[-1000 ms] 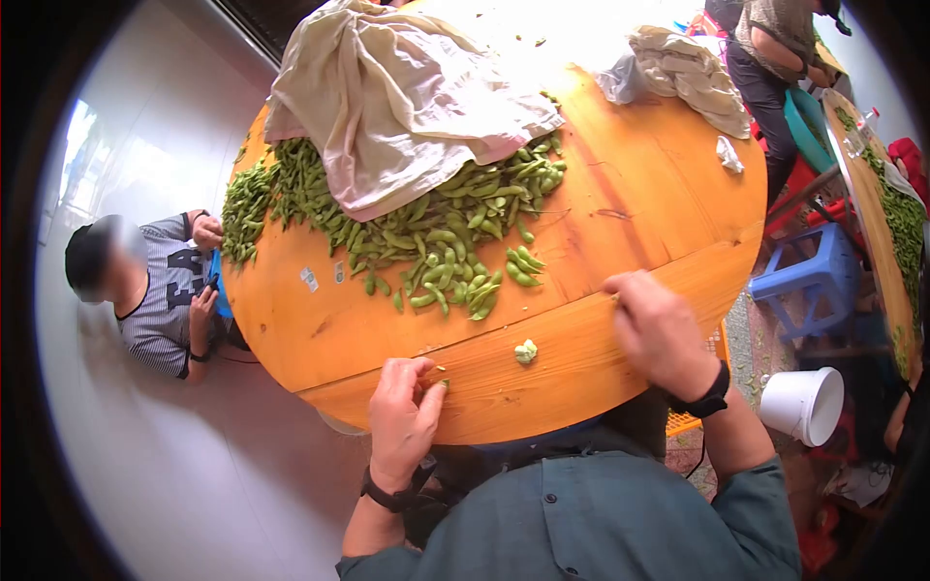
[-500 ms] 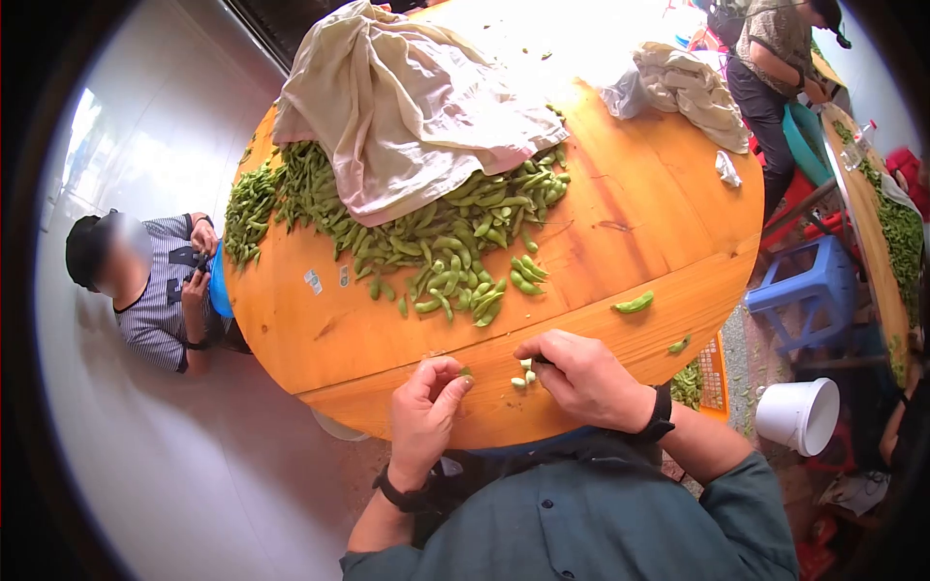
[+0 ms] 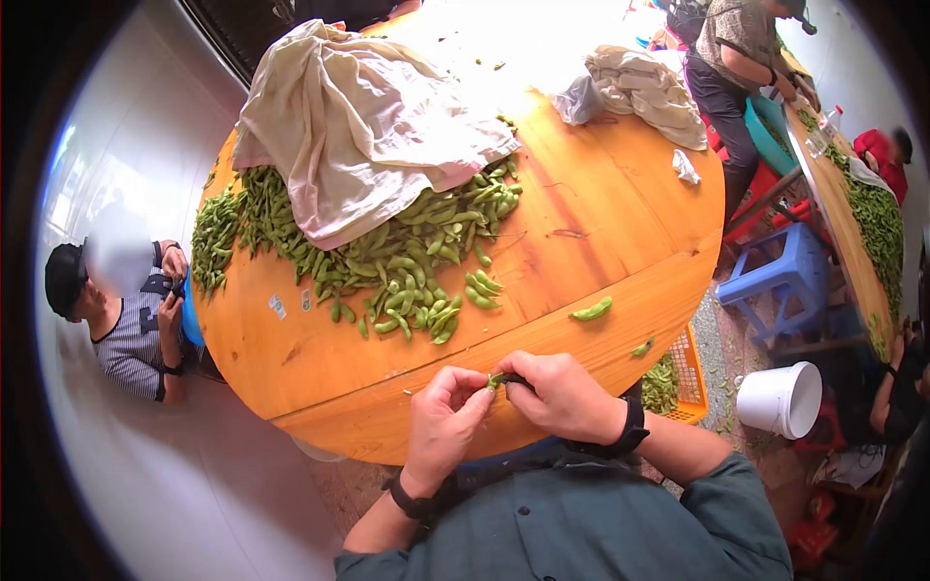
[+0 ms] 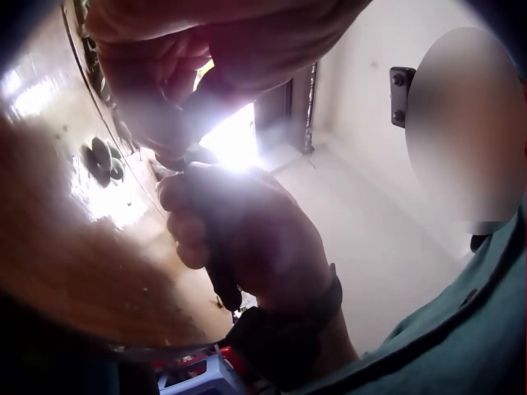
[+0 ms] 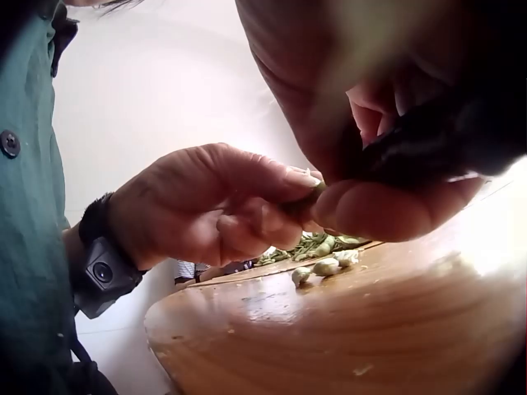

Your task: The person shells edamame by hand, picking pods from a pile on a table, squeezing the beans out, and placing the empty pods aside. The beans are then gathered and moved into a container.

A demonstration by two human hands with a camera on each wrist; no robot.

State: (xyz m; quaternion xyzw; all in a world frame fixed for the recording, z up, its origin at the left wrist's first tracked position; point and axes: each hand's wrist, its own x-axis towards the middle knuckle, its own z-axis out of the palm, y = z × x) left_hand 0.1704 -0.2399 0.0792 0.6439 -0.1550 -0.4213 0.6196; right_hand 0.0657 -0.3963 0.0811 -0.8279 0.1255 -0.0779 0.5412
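Note:
Over the near edge of the round table, my two hands meet. My left hand (image 3: 448, 421) pinches a small green soybean pod (image 3: 494, 381) between thumb and fingers. My right hand (image 3: 567, 395) grips a slim dark tool (image 3: 516, 380), its tip end right at the pod; the fingers hide most of it, and I cannot tell its kind. In the left wrist view the tool's dark end (image 4: 221, 284) sticks out below the right hand. Several pale shelled beans (image 5: 326, 267) lie on the wood below the hands in the right wrist view.
Pods are heaped (image 3: 387, 261) under a cream cloth (image 3: 358, 126). One loose pod (image 3: 593, 309) and a smaller one (image 3: 643, 347) lie to the right. An orange basket (image 3: 695, 368) stands below the edge, near a white bucket (image 3: 779, 400) and a blue stool (image 3: 780, 276). Other people sit and stand around.
My right hand has come in from the right side of the table to meet the left at the pod, uncovering two loose pods. The dark tool now shows in it.

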